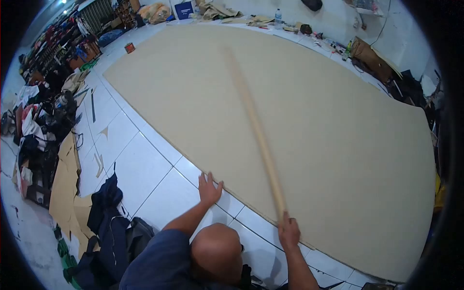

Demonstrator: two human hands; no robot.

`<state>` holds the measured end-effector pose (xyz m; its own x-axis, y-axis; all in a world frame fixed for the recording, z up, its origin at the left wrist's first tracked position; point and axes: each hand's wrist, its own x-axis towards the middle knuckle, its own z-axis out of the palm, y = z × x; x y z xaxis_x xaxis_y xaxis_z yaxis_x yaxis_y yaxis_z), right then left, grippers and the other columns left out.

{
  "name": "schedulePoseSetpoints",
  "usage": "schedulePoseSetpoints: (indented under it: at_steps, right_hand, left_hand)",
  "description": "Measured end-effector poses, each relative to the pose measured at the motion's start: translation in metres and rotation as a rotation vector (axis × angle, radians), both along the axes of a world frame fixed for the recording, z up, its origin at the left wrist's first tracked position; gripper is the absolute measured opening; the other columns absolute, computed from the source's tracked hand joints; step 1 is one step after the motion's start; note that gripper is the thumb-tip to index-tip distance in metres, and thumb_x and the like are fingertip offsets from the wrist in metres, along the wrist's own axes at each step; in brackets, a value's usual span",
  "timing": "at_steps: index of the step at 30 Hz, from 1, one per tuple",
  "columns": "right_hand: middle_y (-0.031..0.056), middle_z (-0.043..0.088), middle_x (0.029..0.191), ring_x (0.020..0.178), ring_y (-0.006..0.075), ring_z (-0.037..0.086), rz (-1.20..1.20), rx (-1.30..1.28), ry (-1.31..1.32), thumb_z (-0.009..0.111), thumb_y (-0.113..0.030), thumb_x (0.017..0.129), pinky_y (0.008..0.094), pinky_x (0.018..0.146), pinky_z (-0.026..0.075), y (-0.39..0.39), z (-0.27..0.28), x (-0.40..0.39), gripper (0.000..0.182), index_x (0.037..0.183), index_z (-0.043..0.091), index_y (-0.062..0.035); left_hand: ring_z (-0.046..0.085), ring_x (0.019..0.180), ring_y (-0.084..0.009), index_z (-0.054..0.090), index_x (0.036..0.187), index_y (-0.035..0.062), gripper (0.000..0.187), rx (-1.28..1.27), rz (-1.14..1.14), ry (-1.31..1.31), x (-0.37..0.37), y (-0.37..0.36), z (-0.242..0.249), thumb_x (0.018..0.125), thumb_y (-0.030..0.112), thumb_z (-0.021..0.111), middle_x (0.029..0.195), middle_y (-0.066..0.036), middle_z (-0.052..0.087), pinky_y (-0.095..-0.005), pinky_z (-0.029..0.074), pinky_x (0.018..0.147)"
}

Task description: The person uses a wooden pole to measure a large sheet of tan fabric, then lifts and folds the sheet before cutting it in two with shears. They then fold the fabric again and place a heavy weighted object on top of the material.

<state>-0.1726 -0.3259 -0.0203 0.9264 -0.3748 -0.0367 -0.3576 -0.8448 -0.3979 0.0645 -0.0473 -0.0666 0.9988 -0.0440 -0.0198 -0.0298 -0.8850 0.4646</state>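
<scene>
A large beige sheet of cloth [338, 145] lies spread over the white tiled floor and fills most of the view. My left hand [210, 191] is open, fingers spread, resting at the near edge of the cloth. Farther right along that edge, my right hand [289, 233] is wrapped round the near end of a long wooden stick [263, 145]. The stick reaches away from me across the cloth, and its far end is smeared by motion. My bent knee [216, 246] shows between my arms.
Cut tan pieces [65, 186] and dark cloth [108, 227] lie on the floor to my left, beside heaped clothes [36, 121]. A small red tin [129, 48] stands near the far-left corner. A water bottle [278, 18] and clutter line the far wall.
</scene>
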Motion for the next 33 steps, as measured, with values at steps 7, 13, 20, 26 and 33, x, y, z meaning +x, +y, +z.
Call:
schedulePoseSetpoints:
  at_steps: [7,13,20,26,33]
  right_hand:
    - [0.0172,0.057,0.1,0.088,0.0361,0.061,0.468,0.328,0.173,0.061,-0.036,0.09,0.0469,0.074,0.053,0.072,0.011,-0.002,0.062,0.145,0.037,-0.0187]
    - [0.018,0.063,0.112,0.103,0.0357,0.061,0.739,0.186,0.575,0.06,-0.042,0.087,0.0459,0.09,0.048,-0.053,0.052,0.026,0.053,0.131,0.054,-0.0143]
    - [0.0151,0.064,0.098,0.09,0.0323,0.063,-0.187,-0.177,0.177,0.061,-0.027,0.09,0.0405,0.078,0.05,-0.23,0.18,-0.148,0.03,0.112,0.06,-0.0059]
    - [0.0151,0.066,0.08,0.077,0.0323,0.065,-0.722,0.175,0.531,0.063,-0.046,0.087,0.0434,0.069,0.049,-0.169,0.043,-0.369,0.04,0.091,0.059,-0.0066]
    - [0.0163,0.061,0.072,0.069,0.0317,0.061,-1.178,0.284,0.088,0.066,-0.039,0.087,0.0412,0.066,0.048,-0.048,-0.018,-0.379,0.038,0.085,0.058,-0.0021]
  left_hand:
    - [0.052,0.115,-0.0432,0.013,0.144,-0.0081,0.099,-0.9,0.326,0.282,-0.086,-0.023,0.025,0.082,0.041,0.072,0.124,-0.035,0.051,-0.0407,0.04,0.101]
    - [0.053,0.116,-0.044,0.012,0.142,-0.0149,0.094,-0.364,0.538,0.178,-0.077,0.052,-0.039,0.079,0.022,0.071,0.128,-0.037,0.047,-0.0412,0.041,0.103]
    - [0.041,0.122,-0.0475,0.03,0.142,-0.0066,0.105,0.45,0.385,0.09,-0.04,0.095,0.003,0.072,0.06,0.072,0.125,-0.032,0.047,-0.0521,0.037,0.104]
    - [0.051,0.114,-0.0416,0.051,0.129,0.0012,0.058,0.272,-0.729,0.008,0.038,0.012,0.078,0.083,0.032,0.069,0.119,-0.027,0.054,-0.0473,0.043,0.097]
    - [0.056,0.11,-0.0351,0.063,0.114,0.0064,0.041,0.356,-1.384,0.366,-0.069,-0.2,0.121,0.084,0.035,0.066,0.115,-0.017,0.06,-0.0431,0.045,0.095]
